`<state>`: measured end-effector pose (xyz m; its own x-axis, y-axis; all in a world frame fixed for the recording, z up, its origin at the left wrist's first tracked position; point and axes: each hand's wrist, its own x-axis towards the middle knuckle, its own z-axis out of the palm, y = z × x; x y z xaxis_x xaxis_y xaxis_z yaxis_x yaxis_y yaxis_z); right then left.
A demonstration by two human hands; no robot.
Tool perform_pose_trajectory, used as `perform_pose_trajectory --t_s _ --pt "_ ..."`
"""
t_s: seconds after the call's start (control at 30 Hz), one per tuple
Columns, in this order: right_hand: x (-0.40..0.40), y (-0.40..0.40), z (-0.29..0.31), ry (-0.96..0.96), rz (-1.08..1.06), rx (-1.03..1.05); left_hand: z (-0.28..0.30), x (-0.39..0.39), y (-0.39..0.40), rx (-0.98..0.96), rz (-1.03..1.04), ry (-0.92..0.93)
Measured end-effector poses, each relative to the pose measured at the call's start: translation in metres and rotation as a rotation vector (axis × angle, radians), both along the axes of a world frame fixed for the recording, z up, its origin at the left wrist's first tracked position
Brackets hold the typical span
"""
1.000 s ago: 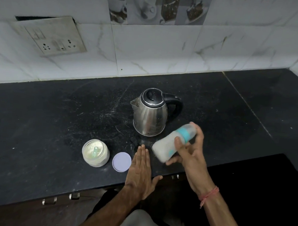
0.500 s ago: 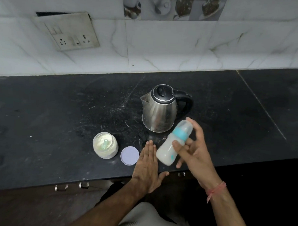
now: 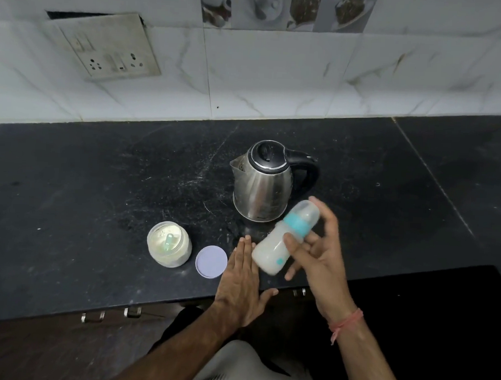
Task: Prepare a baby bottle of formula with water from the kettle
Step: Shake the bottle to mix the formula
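A baby bottle [image 3: 272, 248] with a teal collar and clear cap holds milky white liquid and is tilted, cap up to the right. My right hand [image 3: 321, 256] grips it around the middle, above the front edge of the black counter [image 3: 84, 211]. My left hand [image 3: 242, 284] lies flat, palm down, on the counter just left of the bottle. Behind them stands a steel kettle [image 3: 262, 187] with its black lid closed and handle to the right. An uncovered formula jar [image 3: 169, 248] with a green scoop inside sits to the left, its lilac lid [image 3: 211, 261] lying beside it.
A white marble-tiled wall backs the counter, with a switch and socket plate [image 3: 111, 54] at the upper left. Cabinet handles [image 3: 112, 314] show under the counter's front edge. A seam [image 3: 433, 180] crosses the counter on the right.
The bottle in my right hand has swung between a flatter and a more upright tilt, as in shaking. My left hand has stayed flat on the counter.
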<state>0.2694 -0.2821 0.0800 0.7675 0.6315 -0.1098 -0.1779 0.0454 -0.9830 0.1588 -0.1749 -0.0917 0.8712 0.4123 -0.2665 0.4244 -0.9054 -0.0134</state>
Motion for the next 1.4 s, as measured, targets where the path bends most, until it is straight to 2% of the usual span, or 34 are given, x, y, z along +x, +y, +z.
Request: perform_pose_trajectory --t_s 0.07,0.2,0.33,0.43,0.47,0.57,0.67,0.8,0.9,1.03,1.13,1.27,1.4 --pt "0.003 0.0 0.001 0.053 -0.09 0.027 0.004 0.001 0.0 0.002 0.002 0.027" --pt "0.011 -0.004 0.002 -0.009 0.167 -0.037 0.008 -0.001 0.0 -0.01 0.0 0.018" --pt "0.03 -0.007 0.005 0.05 -0.013 -0.017 0.017 0.001 -0.001 0.002 0.021 0.045" --pt "0.032 -0.01 0.007 -0.007 0.225 -0.079 0.017 -0.001 -0.002 0.004 0.023 0.041" --pt "0.031 -0.011 0.007 -0.001 0.22 -0.056 0.017 -0.001 -0.002 0.014 0.022 0.042" --pt "0.025 -0.008 0.007 0.084 0.033 0.011 0.013 0.002 -0.003 0.028 0.022 0.054" --pt "0.01 -0.003 0.0 0.041 0.17 -0.028 0.005 0.001 -0.003 0.018 0.026 0.045" --pt "0.005 -0.004 -0.003 0.146 -0.023 0.015 0.01 0.003 -0.004 0.006 0.044 0.067" --pt "0.005 -0.009 -0.002 0.074 0.111 -0.054 0.012 0.002 -0.005 -0.002 0.048 0.069" --pt "0.008 -0.011 0.007 0.11 -0.028 0.009 0.01 0.004 -0.003 0.001 0.045 0.078" --pt "0.009 -0.011 0.012 0.014 0.125 -0.033 0.008 0.002 -0.004 -0.003 0.04 0.074" --pt "0.014 -0.012 0.013 0.051 -0.038 0.021 0.012 0.004 -0.004 -0.016 0.051 0.084" --pt "0.009 -0.015 0.014 -0.02 0.105 -0.02 0.012 0.003 -0.004 -0.009 0.043 0.1"
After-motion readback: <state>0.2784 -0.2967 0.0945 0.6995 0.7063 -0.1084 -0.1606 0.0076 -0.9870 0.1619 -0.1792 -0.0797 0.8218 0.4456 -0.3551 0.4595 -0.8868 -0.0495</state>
